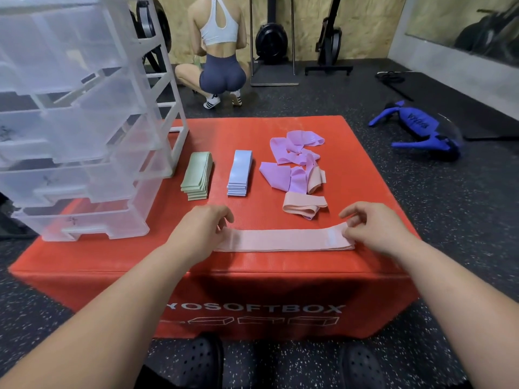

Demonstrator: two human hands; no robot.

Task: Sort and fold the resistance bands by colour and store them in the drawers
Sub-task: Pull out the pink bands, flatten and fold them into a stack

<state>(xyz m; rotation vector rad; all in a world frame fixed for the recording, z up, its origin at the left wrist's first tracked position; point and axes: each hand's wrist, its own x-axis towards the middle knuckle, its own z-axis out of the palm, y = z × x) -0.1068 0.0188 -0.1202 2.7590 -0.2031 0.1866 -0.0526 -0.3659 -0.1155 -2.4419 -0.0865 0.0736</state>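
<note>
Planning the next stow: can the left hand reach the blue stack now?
Probably yes: the left hand, once it drops the pink band, has only bare box top between it and the blue stack just beyond.

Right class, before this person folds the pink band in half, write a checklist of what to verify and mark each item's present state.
1. The pink band lies flat and straight on the red box: ok.
2. The left hand and the right hand each pinch one end: ok.
3. The green stack and the blue stack sit folded, clear of it: ok.
4. All pink sorted out: not ok; loose pink bands lie against the purple pile.
5. A free drawer in the drawer unit: cannot tell through the frosted plastic.
</note>
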